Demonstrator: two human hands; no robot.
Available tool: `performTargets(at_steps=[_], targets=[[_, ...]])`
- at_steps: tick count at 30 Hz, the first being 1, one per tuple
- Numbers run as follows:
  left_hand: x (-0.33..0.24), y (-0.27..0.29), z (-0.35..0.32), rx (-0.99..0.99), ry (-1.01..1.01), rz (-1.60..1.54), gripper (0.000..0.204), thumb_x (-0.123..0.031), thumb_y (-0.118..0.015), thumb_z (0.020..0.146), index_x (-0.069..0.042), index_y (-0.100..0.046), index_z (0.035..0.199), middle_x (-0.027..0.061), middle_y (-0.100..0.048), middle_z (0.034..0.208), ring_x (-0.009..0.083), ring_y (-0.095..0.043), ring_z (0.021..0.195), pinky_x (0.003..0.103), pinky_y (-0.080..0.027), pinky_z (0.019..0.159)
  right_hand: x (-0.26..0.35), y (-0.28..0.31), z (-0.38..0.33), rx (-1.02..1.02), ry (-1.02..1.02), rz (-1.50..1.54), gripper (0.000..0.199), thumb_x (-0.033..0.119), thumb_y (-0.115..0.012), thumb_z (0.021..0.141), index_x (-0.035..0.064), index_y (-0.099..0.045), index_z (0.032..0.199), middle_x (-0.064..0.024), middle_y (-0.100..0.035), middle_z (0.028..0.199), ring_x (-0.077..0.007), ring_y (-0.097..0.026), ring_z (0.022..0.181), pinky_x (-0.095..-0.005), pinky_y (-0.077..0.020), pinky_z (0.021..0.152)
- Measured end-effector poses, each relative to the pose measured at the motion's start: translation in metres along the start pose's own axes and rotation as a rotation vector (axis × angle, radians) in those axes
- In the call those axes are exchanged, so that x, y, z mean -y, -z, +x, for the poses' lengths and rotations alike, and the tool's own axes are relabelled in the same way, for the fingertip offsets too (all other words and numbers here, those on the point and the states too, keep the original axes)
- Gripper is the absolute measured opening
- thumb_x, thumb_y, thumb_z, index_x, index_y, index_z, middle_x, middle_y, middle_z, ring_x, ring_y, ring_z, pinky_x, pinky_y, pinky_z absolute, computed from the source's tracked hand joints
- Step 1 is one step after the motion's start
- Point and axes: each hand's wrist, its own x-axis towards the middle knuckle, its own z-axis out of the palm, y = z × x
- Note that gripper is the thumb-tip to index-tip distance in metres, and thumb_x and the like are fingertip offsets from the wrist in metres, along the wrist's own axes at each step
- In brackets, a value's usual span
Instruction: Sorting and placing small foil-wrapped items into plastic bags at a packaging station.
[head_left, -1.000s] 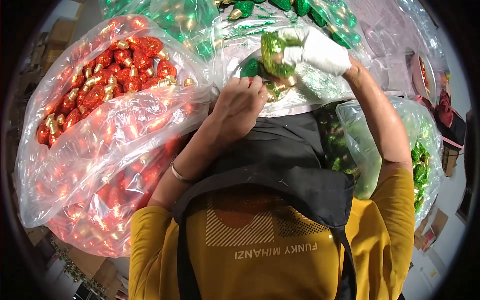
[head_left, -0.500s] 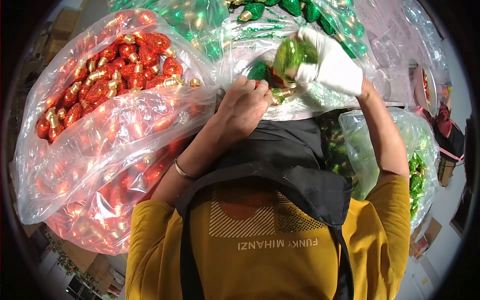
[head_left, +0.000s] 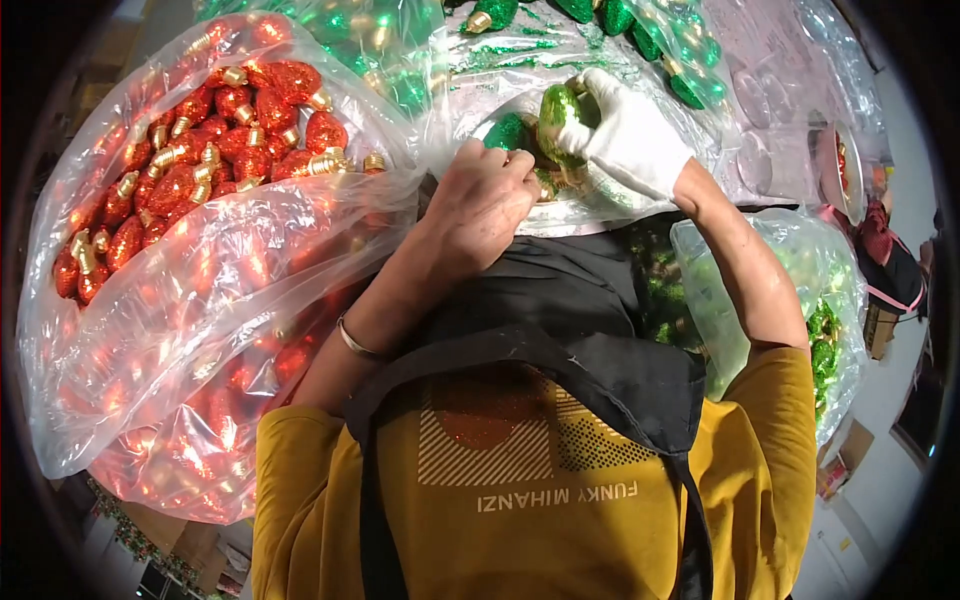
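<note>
My right hand (head_left: 635, 135), in a white glove, holds a light green glittery bulb-shaped ornament (head_left: 558, 120) between thumb and fingers. My bare left hand (head_left: 483, 197) is closed just left of it, its fingers curled together. Whatever is between those fingertips is hidden. Beyond the left knuckles lies a darker green glittery bulb ornament (head_left: 505, 132), which appears to be in a shallow dish. Below the held ornament, close to the left fingertips, another small green-and-gold piece (head_left: 545, 184) shows in part.
On the left stands a big clear plastic bag (head_left: 190, 320) of red glittery bulb ornaments (head_left: 235, 140) with gold caps. Dark green ones (head_left: 645, 40) lie at the back. A clear bag (head_left: 745, 260) of light green ornaments is at my right. A white bowl (head_left: 830, 180) stands far right.
My right hand and the light green ornament have moved slightly left and down, toward my left hand. The ornament is now more upright. My left hand has barely shifted.
</note>
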Motion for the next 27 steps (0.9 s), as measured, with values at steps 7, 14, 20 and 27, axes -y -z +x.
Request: performTargets(at_steps=[7, 14, 20, 27], targets=[[-0.004, 0.001, -0.002, 0.055, 0.055, 0.153, 0.004, -0.011, -0.056, 0.071, -0.011, -0.061, 0.071, 0.0043, -0.052, 0.079, 0.0205, -0.052, 0.075, 0.034, -0.035, 0.070, 0.006, -0.010, -0.003, -0.057, 0.038, 0.060, 0.041, 0.018, -0.069, 0.075, 0.0026, -0.056, 0.110, -0.0171, -0.063, 0.099, -0.0323, -0.062, 0.090, -0.0362, -0.0501, 0.078], [-0.001, 0.014, -0.004, 0.100, 0.043, 0.043, 0.025, -0.006, -0.054, 0.071, -0.006, -0.063, 0.094, 0.0063, -0.057, 0.091, 0.0213, -0.053, 0.082, 0.034, -0.035, 0.069, -0.003, -0.001, -0.007, 0.005, 0.309, 0.233, 0.035, 0.012, -0.070, 0.077, 0.0057, -0.058, 0.109, -0.0128, -0.062, 0.100, -0.0288, -0.061, 0.094, -0.0354, -0.0490, 0.083], [-0.005, 0.000, -0.009, 0.097, 0.042, 0.185, 0.019, -0.009, -0.055, 0.071, -0.006, -0.062, 0.089, 0.0062, -0.059, 0.090, 0.0208, -0.055, 0.085, 0.032, -0.037, 0.074, 0.001, -0.010, -0.004, -0.108, 0.634, -0.095, 0.036, 0.019, -0.072, 0.077, 0.0062, -0.058, 0.108, -0.0112, -0.063, 0.100, -0.0223, -0.062, 0.092, -0.0309, -0.0499, 0.080], [-0.004, 0.001, -0.010, 0.084, -0.036, 0.251, 0.008, -0.013, -0.055, 0.073, -0.011, -0.061, 0.077, 0.0024, -0.057, 0.082, 0.0183, -0.053, 0.085, 0.029, -0.037, 0.075, 0.000, -0.039, -0.016, -0.409, 0.008, 0.382, 0.049, 0.030, -0.076, 0.076, -0.0018, -0.055, 0.108, -0.0152, -0.065, 0.091, -0.0240, -0.065, 0.082, -0.0333, -0.0521, 0.074]])
